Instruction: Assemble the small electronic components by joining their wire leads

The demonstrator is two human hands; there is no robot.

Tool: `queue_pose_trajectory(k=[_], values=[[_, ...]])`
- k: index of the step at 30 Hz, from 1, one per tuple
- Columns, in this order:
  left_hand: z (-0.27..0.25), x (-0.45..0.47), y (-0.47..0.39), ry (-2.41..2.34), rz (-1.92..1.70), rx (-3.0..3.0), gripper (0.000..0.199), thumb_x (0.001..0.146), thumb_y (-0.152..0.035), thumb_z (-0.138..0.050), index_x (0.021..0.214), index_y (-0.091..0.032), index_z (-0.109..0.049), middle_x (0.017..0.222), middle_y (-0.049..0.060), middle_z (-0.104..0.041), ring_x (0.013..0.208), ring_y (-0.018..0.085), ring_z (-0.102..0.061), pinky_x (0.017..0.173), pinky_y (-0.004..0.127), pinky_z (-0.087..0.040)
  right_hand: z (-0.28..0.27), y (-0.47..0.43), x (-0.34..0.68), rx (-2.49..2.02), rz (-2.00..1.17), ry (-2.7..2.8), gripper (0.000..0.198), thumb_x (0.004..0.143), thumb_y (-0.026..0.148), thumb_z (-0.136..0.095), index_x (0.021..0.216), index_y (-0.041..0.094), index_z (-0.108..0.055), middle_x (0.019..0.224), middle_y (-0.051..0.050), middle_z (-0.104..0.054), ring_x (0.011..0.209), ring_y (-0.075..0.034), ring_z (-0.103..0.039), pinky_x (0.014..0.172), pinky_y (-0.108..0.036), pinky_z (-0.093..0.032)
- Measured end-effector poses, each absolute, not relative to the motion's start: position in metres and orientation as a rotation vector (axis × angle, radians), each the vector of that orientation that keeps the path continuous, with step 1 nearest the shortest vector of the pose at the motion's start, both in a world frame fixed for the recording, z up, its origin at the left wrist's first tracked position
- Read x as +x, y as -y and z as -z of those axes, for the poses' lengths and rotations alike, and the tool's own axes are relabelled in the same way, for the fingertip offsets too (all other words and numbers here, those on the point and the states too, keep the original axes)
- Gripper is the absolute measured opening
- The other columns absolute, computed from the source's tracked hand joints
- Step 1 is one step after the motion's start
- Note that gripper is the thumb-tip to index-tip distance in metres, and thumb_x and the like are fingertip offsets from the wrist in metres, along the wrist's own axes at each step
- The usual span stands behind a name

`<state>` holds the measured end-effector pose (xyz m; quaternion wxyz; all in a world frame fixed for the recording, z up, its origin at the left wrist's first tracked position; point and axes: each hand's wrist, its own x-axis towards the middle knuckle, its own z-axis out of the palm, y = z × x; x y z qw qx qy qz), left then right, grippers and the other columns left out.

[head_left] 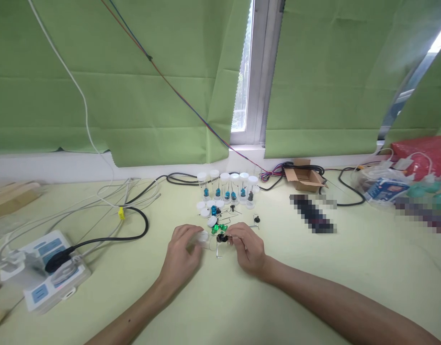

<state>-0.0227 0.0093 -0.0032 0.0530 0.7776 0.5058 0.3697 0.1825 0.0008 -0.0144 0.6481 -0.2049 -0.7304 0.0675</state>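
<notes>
My left hand [184, 250] is closed around a clear plastic tube [201, 239] lying on its side, its open end toward the right. Between the fingertips of my right hand [249, 249] is a small black part [222, 237] with thin metal pins, close to the tube's mouth. A small hex key [218, 251] hangs or lies just below that part; I cannot tell which. Green metal parts [219, 228] sit right behind my hands. Beyond them are blue parts [215, 210], loose white caps [205, 212] and another black part [256, 219] with a hex key.
Several capped clear tubes [225, 189] with blue or black parts stand in a row at the back. An open cardboard box [303, 178] and cables are near the wall. A power strip [55, 268] lies at left, a plastic bag with a blue package [385, 189] at right.
</notes>
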Motion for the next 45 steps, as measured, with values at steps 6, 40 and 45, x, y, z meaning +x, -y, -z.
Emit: queue_pose_trajectory(k=[6, 40, 45], values=[[0.0027, -0.0235, -0.0083, -1.586, -1.11, 2.352, 0.03, 0.074, -0.011, -0.048, 0.098, -0.021, -0.063, 0.099, 0.008, -0.065, 0.103, 0.029, -0.055, 0.086, 0.043, -0.048, 0.0191, -0.002, 0.1834, -0.457, -0.114, 1.71, 0.022, 0.095, 0.011, -0.04, 0.106, 0.018, -0.057, 0.088, -0.012, -0.064, 0.083, -0.022, -0.063, 0.066, -0.036, -0.056], [-0.0003, -0.0189, -0.0036, -1.463, -1.049, 2.356, 0.019, 0.087, -0.021, -0.049, 0.102, -0.021, -0.06, 0.103, 0.006, -0.064, 0.101, 0.024, -0.058, 0.085, 0.036, -0.049, 0.0164, -0.0044, 0.1792, -0.457, -0.082, 1.677, 0.025, 0.091, 0.003, -0.05, 0.11, 0.018, -0.057, 0.086, -0.008, -0.063, 0.08, -0.018, -0.06, 0.068, -0.033, -0.055], [-0.0016, -0.0185, -0.0052, -1.5, -1.092, 2.298, 0.018, 0.085, -0.022, -0.051, 0.1, -0.021, -0.062, 0.1, 0.005, -0.066, 0.097, 0.023, -0.061, 0.081, 0.034, -0.052, 0.0183, -0.0053, 0.1795, -0.473, -0.054, 1.678, 0.026, 0.091, 0.002, -0.049, 0.111, 0.018, -0.057, 0.084, -0.008, -0.064, 0.08, -0.018, -0.062, 0.068, -0.033, -0.056]])
